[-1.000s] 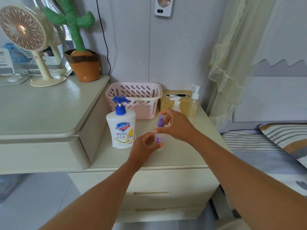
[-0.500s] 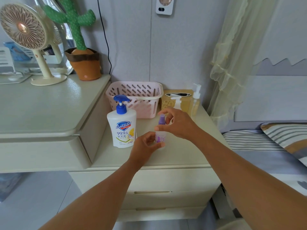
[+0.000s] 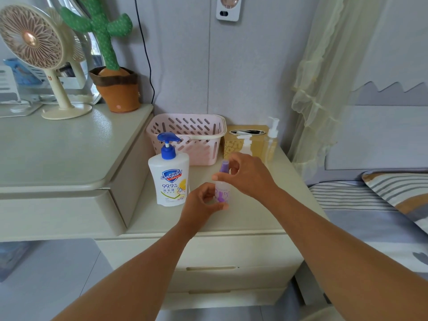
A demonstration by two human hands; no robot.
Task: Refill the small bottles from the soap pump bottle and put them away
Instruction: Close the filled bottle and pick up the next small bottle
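A pink slotted plastic basket (image 3: 185,126) sits at the back edge of the cream nightstand (image 3: 150,218), a white blue-pumped soap bottle (image 3: 169,181) nearer its left edge. Mid-surface, the left hand (image 3: 199,202) curls round the body of the small clear purple-capped bottle (image 3: 222,191); the right hand (image 3: 250,177) pinches its top.

Bare forearms, bare left hand (image 3: 201,203) and right hand (image 3: 251,177)
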